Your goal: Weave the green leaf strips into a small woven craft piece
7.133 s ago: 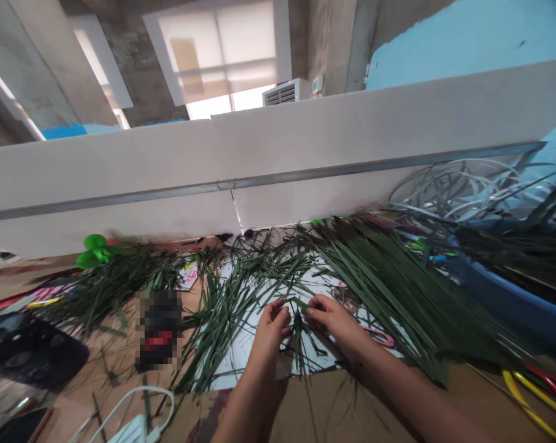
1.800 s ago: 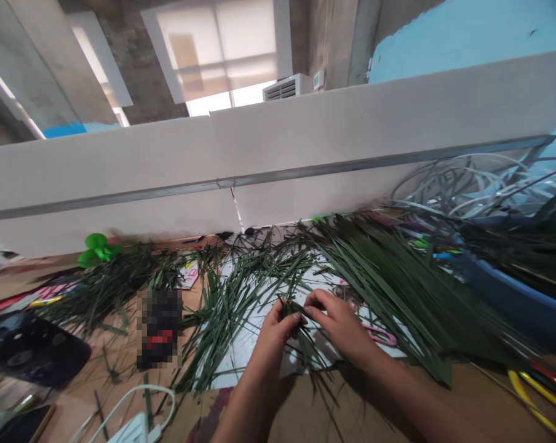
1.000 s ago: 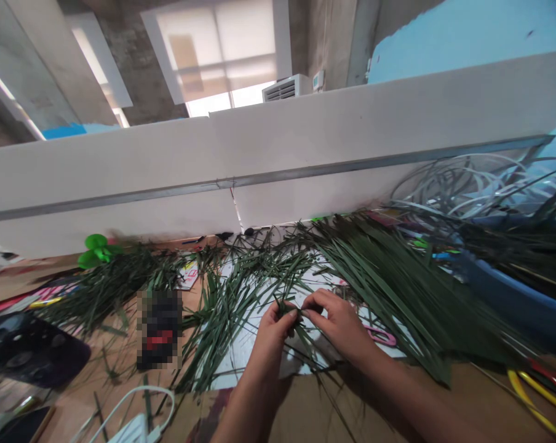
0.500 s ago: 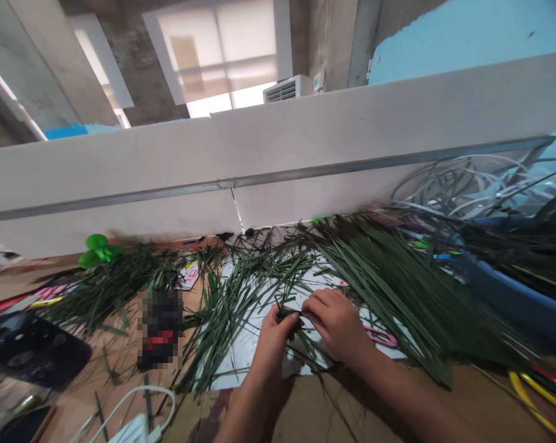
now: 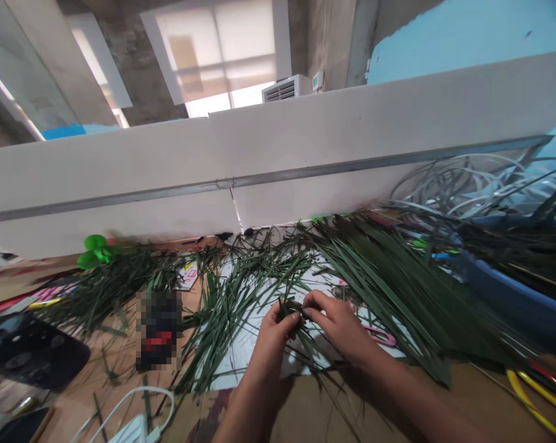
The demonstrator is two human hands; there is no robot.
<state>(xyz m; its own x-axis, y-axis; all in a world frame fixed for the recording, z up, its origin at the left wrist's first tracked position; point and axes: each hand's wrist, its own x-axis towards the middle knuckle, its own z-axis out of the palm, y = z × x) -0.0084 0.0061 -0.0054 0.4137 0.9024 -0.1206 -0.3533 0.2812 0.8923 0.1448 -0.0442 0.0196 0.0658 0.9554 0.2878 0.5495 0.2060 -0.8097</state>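
Both hands pinch one leaf bundle.
Left hand [image 5: 274, 327] and right hand [image 5: 337, 325] grip the leaf strips [image 5: 293, 309] between fingertips; leaf pile [image 5: 389, 289] crowds the right, bare tabletop [image 5: 315, 412] nearer.

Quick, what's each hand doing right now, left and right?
Left hand: closed, pinching the leaf strips.
Right hand: closed, pinching the same leaf strips from the other side.

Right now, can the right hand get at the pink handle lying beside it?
Probably yes: the pink handle lies uncovered just right of the right hand, though its fingers are pinching the green leaf strips.
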